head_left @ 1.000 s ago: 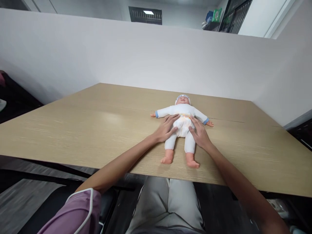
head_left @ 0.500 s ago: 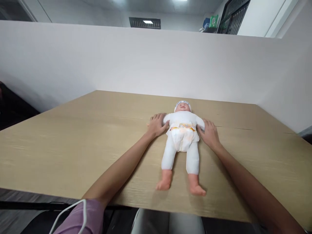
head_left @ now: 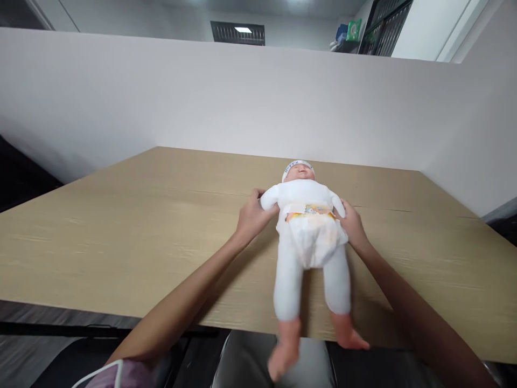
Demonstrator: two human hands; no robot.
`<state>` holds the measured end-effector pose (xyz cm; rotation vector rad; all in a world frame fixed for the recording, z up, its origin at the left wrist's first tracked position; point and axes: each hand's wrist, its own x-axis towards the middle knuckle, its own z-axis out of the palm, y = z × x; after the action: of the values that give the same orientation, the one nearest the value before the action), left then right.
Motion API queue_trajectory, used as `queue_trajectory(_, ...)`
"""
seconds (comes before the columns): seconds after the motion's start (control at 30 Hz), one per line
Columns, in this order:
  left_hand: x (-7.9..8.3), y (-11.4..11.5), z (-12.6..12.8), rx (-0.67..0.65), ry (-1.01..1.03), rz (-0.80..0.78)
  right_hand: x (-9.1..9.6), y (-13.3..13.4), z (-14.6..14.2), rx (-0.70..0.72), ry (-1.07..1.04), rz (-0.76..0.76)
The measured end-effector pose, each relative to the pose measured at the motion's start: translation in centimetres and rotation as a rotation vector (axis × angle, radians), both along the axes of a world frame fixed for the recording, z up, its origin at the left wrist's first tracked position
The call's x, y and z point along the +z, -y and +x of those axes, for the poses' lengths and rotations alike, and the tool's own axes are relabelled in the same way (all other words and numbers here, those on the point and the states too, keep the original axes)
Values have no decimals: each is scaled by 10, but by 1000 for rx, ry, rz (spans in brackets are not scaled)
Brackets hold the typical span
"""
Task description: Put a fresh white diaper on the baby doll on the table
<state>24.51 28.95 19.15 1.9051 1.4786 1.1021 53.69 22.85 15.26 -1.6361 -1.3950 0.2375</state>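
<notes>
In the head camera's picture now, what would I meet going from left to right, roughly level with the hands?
A dark shape at the left edge → the left hand → the doll in white → the right hand → a dark shape at the right edge.

The left hand (head_left: 251,218) and right hand (head_left: 354,224) hide the hands of the baby doll (head_left: 305,193); its foot on the left (head_left: 285,353) is blurred, the purple sleeve (head_left: 133,376) cut off.

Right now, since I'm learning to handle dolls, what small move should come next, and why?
Perhaps lift the diapered doll slightly: the left hand and right hand hold its arms, and its feet, in this view, overlap the near edge of the table, where they might catch.
</notes>
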Motion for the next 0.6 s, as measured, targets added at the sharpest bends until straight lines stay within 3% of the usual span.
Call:
queue_trajectory(0.07,14,46,-11,-55,55,-6,24,33,4,113,-87,24)
queue_trajectory(0.13,15,102,-24,-133,89,0,46,73,8,191,-81,18)
queue_trajectory(0.2,-1,164,-37,-224,137,-5,61,117,10,284,-11,10)
queue_trajectory(0.27,-27,226,-47,-269,165,-35,65,161,11,389,72,-12)
queue_trajectory(0.37,-65,304,-62,-355,53,-250,55,223,8,515,134,-99)
queue_trajectory(0.43,-77,340,-73,-396,0,-342,44,256,0,592,122,-204)
queue_trajectory(0.6,-68,386,-111,-414,-82,-454,11,299,-37,681,69,-396)
